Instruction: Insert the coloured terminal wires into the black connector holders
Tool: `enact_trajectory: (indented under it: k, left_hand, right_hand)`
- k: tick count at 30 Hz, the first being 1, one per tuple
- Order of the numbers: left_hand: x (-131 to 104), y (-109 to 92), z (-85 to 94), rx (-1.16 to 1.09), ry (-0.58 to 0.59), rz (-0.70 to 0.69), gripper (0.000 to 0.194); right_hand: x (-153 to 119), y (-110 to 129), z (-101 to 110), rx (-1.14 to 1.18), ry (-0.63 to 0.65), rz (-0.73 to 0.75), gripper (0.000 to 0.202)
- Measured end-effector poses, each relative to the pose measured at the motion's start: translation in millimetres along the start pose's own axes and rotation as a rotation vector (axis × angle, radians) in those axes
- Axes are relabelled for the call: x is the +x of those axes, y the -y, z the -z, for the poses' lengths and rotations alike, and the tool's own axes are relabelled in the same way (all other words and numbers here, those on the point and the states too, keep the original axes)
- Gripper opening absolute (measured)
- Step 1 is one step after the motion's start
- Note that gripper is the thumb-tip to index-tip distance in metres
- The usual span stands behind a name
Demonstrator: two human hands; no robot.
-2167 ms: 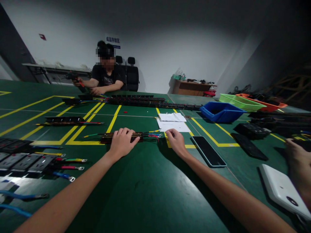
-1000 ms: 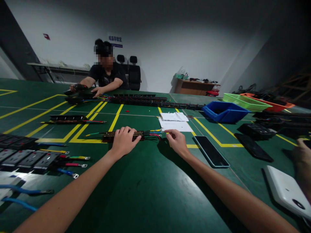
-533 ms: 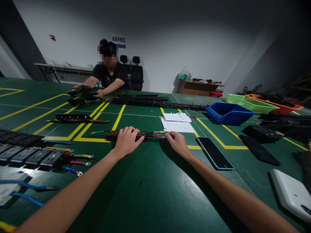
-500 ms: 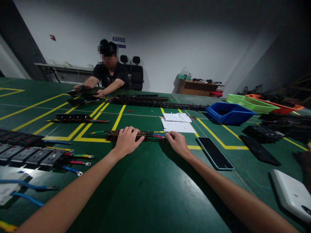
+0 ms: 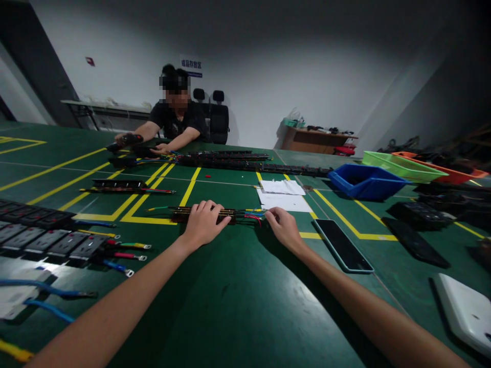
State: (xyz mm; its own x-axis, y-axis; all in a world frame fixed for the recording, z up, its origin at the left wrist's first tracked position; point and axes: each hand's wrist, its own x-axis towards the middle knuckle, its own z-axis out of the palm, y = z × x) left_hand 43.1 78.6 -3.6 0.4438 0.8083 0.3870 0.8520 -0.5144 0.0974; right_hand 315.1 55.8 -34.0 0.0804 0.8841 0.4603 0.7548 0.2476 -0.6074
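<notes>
A long dark strip assembly [image 5: 180,214] lies crosswise on the green table, with coloured wires [image 5: 249,214] coming out of its right end. My left hand [image 5: 204,221] rests over the strip's middle, its fingers wrapped round the far side and the thumb along the near side. At the wire ends, my right hand [image 5: 282,225] is closed in a pinch on the wires, beside the tip of the blue one. The fingertips partly hide the wire ends. A green-yellow wire [image 5: 157,208] sticks out of the strip's left end.
Socket strips [image 5: 69,245] with lugged wires lie at the left. A phone [image 5: 343,245] and white papers [image 5: 286,197] are at the right, beyond them blue [image 5: 364,184], green and orange bins. Across the table a person [image 5: 178,120] holds a dark power tool [image 5: 125,142].
The whole view has shifted slightly, so things appear a little further right and lower. Both hands keep nearly the same places on the strip and wires.
</notes>
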Motion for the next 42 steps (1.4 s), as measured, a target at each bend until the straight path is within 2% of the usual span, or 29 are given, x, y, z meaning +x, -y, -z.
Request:
enact_trajectory:
  k: [4, 8, 10, 14, 16, 22, 26, 34, 38, 42]
  left_hand:
    - [-0.1, -0.2, 0.4, -0.013, 0.001, -0.001, 0.046]
    - [-0.2, -0.1, 0.3, -0.016, -0.003, -0.002, 0.046]
    - [-0.1, -0.2, 0.5, -0.016, 0.001, 0.002, 0.047]
    - [0.4, -0.4, 1.3, -0.018, 0.012, 0.004, 0.047]
    - [0.7, -0.4, 1.4, -0.023, 0.009, 0.001, 0.047]
    - [1.4, -0.8, 0.9, -0.012, -0.004, 0.002, 0.046]
    - [1.5, -1.5, 2.1, 0.005, 0.01, 0.006, 0.048]
    - [3.1, 1.0, 0.0, -0.022, -0.002, -0.008, 0.047]
    - [3.7, 1.5, 0.1, 0.0, -0.006, -0.016, 0.046]
    - [4.2, 1.5, 1.3, -0.02, 0.008, -0.022, 0.047]
  right_hand:
    - [-1.8, 2.1, 3.0, 0.0, -0.064, 0.046, 0.025]
    - [-2.3, 2.1, 4.7, -0.111, 0.043, 0.106, 0.038]
    - [-1.8, 1.1, 4.3, -0.145, 0.09, 0.085, 0.041]
    - [-0.7, -0.6, 2.8, -0.104, 0.051, -0.042, 0.037]
    - [0.1, -1.2, 1.8, -0.087, 0.058, -0.059, 0.037]
    - [1.9, -1.6, -1.0, -0.036, 0.006, 0.091, 0.025]
    - [1.1, -0.8, -0.9, -0.092, -0.043, 0.169, 0.021]
    - [3.6, -5.6, 1.4, -0.047, 0.017, 0.132, 0.019]
    - [1.8, -6.8, 4.1, 0.006, 0.048, 0.181, 0.015]
    - [1.5, -11.4, 7.3, -0.036, 0.085, 0.267, 0.016]
